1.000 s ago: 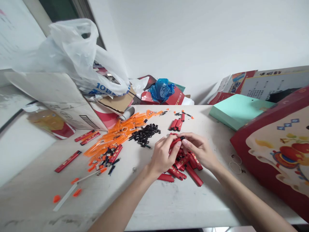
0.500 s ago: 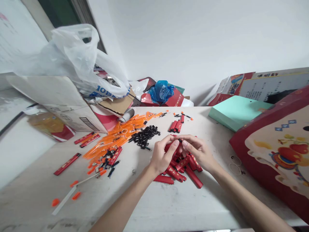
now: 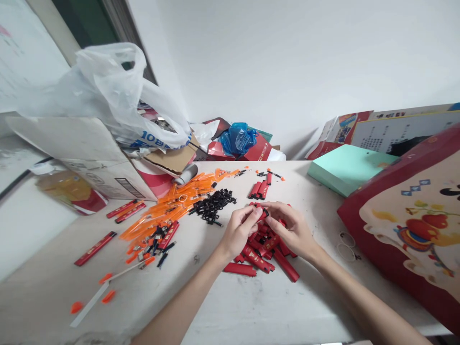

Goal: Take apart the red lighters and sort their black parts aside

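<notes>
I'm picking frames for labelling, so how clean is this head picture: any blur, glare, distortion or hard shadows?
Head view: light is soft and even, with no glare on the table and only faint shadows beside the forearms. Wide-angle distortion bends the edges, so the red box looms large. The left hand, right hand and red pieces are fairly sharp; the outer corners look smeared.

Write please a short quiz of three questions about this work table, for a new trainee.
1. True or false: both hands hold one red stick with a black tip.
2. Which pile lies nearest the left hand? A orange strips, B black small parts, C rubber bands.
3. What colour is the flat box behind the right hand?

Key:
1. True: left hand and right hand grip the red stick over the red pile.
2. B.
3. Mint green.
</notes>
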A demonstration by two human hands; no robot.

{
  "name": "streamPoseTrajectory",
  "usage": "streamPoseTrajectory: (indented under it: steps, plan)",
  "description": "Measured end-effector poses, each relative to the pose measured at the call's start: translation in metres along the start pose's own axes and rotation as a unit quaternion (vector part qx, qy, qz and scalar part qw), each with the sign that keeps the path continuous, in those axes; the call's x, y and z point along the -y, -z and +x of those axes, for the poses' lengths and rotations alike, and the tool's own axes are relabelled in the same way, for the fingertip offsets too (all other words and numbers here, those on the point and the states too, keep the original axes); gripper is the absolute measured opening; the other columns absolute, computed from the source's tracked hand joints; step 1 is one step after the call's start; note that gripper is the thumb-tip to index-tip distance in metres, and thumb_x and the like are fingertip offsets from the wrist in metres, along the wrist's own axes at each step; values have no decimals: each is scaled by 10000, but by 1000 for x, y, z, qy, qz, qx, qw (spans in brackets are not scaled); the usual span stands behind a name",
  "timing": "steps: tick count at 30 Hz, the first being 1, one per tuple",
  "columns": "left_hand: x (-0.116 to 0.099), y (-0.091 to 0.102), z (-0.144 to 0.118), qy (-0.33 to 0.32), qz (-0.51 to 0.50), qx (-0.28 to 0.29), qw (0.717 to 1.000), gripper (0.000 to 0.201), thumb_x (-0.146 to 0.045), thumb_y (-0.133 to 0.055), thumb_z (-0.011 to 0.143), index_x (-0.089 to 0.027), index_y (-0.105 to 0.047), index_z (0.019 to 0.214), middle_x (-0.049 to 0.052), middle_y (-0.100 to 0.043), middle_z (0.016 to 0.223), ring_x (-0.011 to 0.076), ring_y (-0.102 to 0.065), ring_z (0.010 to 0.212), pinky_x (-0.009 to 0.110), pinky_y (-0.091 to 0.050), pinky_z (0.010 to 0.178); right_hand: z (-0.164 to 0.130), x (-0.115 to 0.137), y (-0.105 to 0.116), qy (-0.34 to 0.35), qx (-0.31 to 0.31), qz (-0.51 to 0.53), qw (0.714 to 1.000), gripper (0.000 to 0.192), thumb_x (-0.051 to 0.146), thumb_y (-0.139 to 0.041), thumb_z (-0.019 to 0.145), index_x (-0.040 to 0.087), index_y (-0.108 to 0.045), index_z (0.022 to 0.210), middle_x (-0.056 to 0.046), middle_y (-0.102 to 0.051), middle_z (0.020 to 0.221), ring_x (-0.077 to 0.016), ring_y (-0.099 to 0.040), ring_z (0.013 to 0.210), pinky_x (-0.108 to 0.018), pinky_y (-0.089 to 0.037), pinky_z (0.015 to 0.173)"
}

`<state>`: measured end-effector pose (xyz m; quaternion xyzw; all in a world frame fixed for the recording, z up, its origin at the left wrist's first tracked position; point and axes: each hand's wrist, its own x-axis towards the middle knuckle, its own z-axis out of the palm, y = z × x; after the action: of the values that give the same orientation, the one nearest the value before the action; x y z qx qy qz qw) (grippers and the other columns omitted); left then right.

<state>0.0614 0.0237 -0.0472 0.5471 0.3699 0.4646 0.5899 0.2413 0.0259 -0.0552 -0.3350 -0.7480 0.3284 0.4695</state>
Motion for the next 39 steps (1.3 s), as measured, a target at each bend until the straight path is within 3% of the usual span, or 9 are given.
streamPoseTrajectory:
  steps: [2, 5, 10, 17, 20, 24, 32, 36, 39]
  plan:
    - [2, 0, 0, -3, 35, 3, 999, 395, -541, -589, 941, -156, -591, 854, -45, -384, 704, 78, -306, 566, 213, -290, 516, 0, -2, 1, 35, -4, -41, 999, 334, 278, -549, 996, 294, -631, 1320, -44, -704, 1020, -187, -643, 831, -354, -536, 802]
    - [2, 2, -1, -61, 159, -15, 985, 398, -510, -525, 985, -161, -577, 800, -33, -436, 687, 106, -383, 615, 239, -327, 571, 0, -3, 2, 82, -1, -99, 992, 333, 236, -538, 989, 274, -628, 1307, -37, -683, 920, -177, -621, 771, -332, -521, 745]
    - [-3, 6, -4, -151, 361, -17, 920, 378, -396, -470, 1027, -181, -535, 723, -32, -526, 635, 121, -474, 610, 265, -348, 631, 1, -7, 6, 164, 12, -194, 967, 322, 162, -527, 942, 209, -617, 1248, -2, -615, 764, -143, -528, 625, -274, -455, 602]
    - [2, 3, -4, -159, 483, -9, 861, 330, -328, -424, 1027, -193, -604, 785, 7, -647, 654, 158, -577, 581, 289, -355, 597, 2, -11, 7, 199, 33, -287, 937, 97, 154, -539, 909, 186, -586, 987, 14, -557, 679, -141, -484, 576, -276, -404, 577]
    - [5, -1, -5, -149, 509, -16, 847, 290, -316, -443, 1011, -195, -649, 848, 34, -720, 732, 182, -633, 620, 301, -373, 613, 0, -15, 7, 181, 58, -310, 932, 103, 186, -522, 934, 183, -559, 1030, -2, -590, 718, -160, -539, 609, -295, -434, 623]
    - [5, -6, -6, -112, 522, -38, 845, 265, -311, -466, 1000, -191, -673, 886, 55, -746, 760, 210, -673, 666, 305, -391, 618, -2, -17, 5, 150, 92, -332, 927, 207, 199, -488, 959, 174, -506, 1164, -53, -655, 865, -197, -615, 721, -319, -463, 689]
    - [5, -8, -4, -76, 510, -54, 855, 270, -283, -499, 981, -188, -653, 781, 72, -761, 799, 203, -649, 682, 301, -383, 645, -3, -17, -5, 71, 131, -371, 917, 130, 127, -362, 954, 201, -462, 991, -49, -598, 833, -186, -520, 643, -303, -353, 591]
    - [3, -9, -4, -82, 479, -47, 873, 346, -310, -517, 971, -193, -559, 649, 19, -671, 648, 152, -525, 578, 286, -329, 595, -4, -18, 0, 27, 129, -340, 931, 225, 147, -271, 1014, 211, -467, 925, -29, -573, 750, -181, -471, 600, -304, -336, 584]
    - [1, -7, -4, -84, 439, -47, 894, 401, -364, -523, 975, -192, -500, 614, -15, -575, 575, 133, -457, 559, 277, -309, 578, -2, -16, 4, 13, 127, -252, 959, 225, 155, -300, 1005, 206, -514, 962, -38, -608, 815, -189, -527, 680, -312, -395, 656]
